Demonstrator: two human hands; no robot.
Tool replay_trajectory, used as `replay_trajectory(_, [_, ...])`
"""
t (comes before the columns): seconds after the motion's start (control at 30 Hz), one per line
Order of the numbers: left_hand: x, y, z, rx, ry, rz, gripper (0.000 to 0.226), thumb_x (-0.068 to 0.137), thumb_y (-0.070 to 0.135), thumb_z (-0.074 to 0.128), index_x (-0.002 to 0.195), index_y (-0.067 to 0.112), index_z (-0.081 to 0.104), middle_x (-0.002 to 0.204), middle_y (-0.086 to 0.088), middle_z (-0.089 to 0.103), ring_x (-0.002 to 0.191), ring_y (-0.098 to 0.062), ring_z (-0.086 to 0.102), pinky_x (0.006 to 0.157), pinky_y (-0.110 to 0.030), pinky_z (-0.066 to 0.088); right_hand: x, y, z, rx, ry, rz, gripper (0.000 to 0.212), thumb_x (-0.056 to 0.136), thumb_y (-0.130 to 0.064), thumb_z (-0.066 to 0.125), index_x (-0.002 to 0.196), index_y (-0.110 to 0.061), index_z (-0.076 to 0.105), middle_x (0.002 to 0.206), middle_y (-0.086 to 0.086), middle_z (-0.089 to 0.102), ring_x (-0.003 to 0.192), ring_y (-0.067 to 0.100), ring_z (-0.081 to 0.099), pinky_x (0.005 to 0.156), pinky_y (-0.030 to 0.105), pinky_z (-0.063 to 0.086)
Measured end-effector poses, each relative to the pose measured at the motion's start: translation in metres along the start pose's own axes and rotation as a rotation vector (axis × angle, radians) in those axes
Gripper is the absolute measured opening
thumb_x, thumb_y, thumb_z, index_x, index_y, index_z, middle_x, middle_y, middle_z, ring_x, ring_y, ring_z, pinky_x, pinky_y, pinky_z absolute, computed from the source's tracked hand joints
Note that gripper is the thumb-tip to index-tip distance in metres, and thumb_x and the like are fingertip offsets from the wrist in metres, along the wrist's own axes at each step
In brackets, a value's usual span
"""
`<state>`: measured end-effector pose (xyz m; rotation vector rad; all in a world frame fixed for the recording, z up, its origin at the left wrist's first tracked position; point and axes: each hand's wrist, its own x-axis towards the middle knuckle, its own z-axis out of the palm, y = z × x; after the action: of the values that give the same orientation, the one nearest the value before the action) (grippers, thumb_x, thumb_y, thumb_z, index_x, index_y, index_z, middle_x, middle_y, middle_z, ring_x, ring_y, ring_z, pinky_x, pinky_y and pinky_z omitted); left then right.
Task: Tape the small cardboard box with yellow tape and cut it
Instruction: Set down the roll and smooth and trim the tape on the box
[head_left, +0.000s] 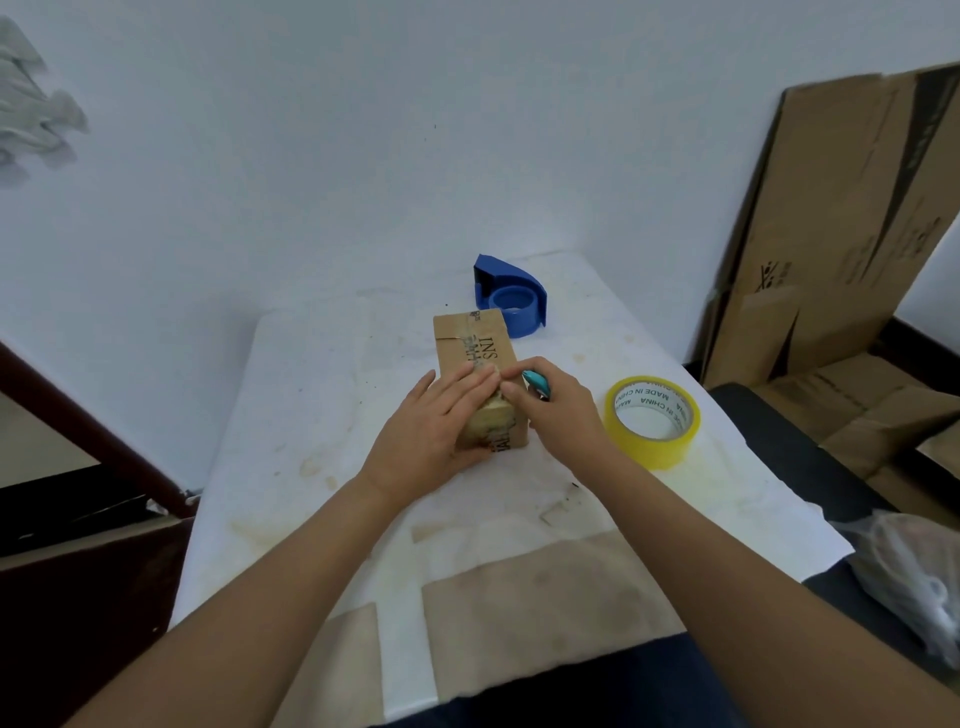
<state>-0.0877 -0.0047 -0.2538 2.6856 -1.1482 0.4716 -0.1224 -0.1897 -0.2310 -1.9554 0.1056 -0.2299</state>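
Yellow tape roll (652, 422) crowds just beside the right hand (558, 410); blue dispenser (511, 295) blocks beyond; table (311, 395) lies bare beside the left hand (434, 423).

- The bare left hand (436, 421) is showing no glove, ring or watch.
- The bare right hand (558, 410) is likewise wearing nothing.
- Behind both hands, the forearms are showing no sleeves anywhere in view.

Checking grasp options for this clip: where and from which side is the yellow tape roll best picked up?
Pinch the yellow tape roll through its open core and outer wall, coming from above: it lies flat on the table, hole up, clear of the right hand.
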Motion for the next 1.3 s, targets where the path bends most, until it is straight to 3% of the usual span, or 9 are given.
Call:
replay_trajectory(0.13, [0.008,0.020,0.004,-0.058,0.174,-0.157,0.061,0.083,0.054,0.061,0.133,0.019,0.056,0.141,0.003,0.056,0.134,-0.016,0.046,0.112,-0.043,0.036,-0.001,0.000,0.001,0.015,0.003,0.009,0.015,0.090,-0.029,0.062,0.103,-0.022,0.066,0.104,0.005,0.069,0.096,0.023,0.064,0.084,0.041,0.055])
replay_trajectory(0.23, [0.012,0.026,0.013,-0.062,0.222,-0.201,0.055,0.082,0.041,0.070,0.129,0.014,0.059,0.133,-0.002,0.061,0.124,-0.022,0.052,0.102,-0.039,0.047,-0.002,-0.001,0.000,0.021,-0.004,0.006,0.014,0.090,-0.029,0.062,0.102,-0.023,0.066,0.103,0.005,0.069,0.094,0.023,0.064,0.085,0.043,0.055])
replay_trajectory(0.37, [0.012,0.022,0.013,0.014,0.209,-0.145,0.057,0.083,0.043,0.066,0.130,0.013,0.058,0.132,-0.004,0.060,0.120,-0.025,0.053,0.099,-0.037,0.048,-0.001,-0.002,0.000,0.003,-0.001,0.010,0.015,0.090,-0.030,0.061,0.103,-0.023,0.066,0.103,0.005,0.069,0.094,0.023,0.063,0.084,0.042,0.055])
replay_trajectory(0.63, [0.010,0.011,0.006,0.090,0.111,0.003,0.072,0.076,0.040,0.077,0.137,0.011,0.052,0.139,-0.006,0.056,0.127,-0.025,0.050,0.099,-0.039,0.050,-0.004,-0.004,0.000,0.000,0.003,0.007,0.016,0.091,-0.029,0.061,0.104,-0.021,0.065,0.105,0.004,0.069,0.096,0.023,0.062,0.084,0.041,0.054])
replay_trajectory(0.8, [0.010,-0.004,-0.009,-0.101,-0.020,-0.001,0.075,0.081,0.035,0.075,0.147,0.029,0.039,0.153,0.012,0.039,0.141,-0.012,0.034,0.086,-0.029,0.054,-0.004,-0.007,-0.002,0.001,-0.011,0.027,0.016,0.092,-0.030,0.060,0.105,-0.020,0.062,0.107,0.003,0.068,0.099,0.021,0.062,0.084,0.042,0.056])
replay_trajectory(0.93, [0.014,-0.017,-0.021,-0.148,-0.169,0.079,0.082,0.082,0.029,0.074,0.150,0.031,0.029,0.156,0.012,0.030,0.144,-0.013,0.027,0.098,-0.040,0.052,-0.004,-0.009,0.000,0.012,-0.005,0.042,0.017,0.092,-0.030,0.060,0.105,-0.020,0.061,0.106,0.002,0.066,0.099,0.021,0.062,0.083,0.042,0.057])
replay_trajectory(1.03, [0.015,-0.013,-0.022,-0.193,-0.123,0.050,0.076,0.082,0.039,0.073,0.147,0.032,0.034,0.154,0.013,0.035,0.143,-0.011,0.030,0.100,-0.039,0.050,-0.005,-0.009,0.001,0.030,0.010,0.044,0.016,0.092,-0.029,0.060,0.105,-0.019,0.061,0.104,0.002,0.067,0.096,0.020,0.062,0.081,0.038,0.056])
replay_trajectory(1.13, [0.015,-0.008,-0.020,-0.232,-0.055,-0.006,0.067,0.085,0.033,0.071,0.145,0.031,0.041,0.152,0.013,0.040,0.143,-0.009,0.031,0.101,-0.039,0.049,-0.006,-0.010,0.000,0.017,0.003,0.044,0.017,0.092,-0.029,0.060,0.106,-0.019,0.061,0.104,0.002,0.066,0.095,0.020,0.061,0.081,0.038,0.055])
replay_trajectory(1.3, [0.016,-0.017,-0.028,-0.212,-0.197,0.080,0.077,0.084,0.023,0.074,0.149,0.028,0.034,0.155,0.008,0.034,0.139,-0.016,0.034,0.106,-0.039,0.044,-0.006,-0.011,-0.001,0.002,-0.007,0.054,0.019,0.092,-0.031,0.060,0.107,-0.020,0.060,0.107,0.003,0.066,0.097,0.021,0.062,0.081,0.040,0.057])
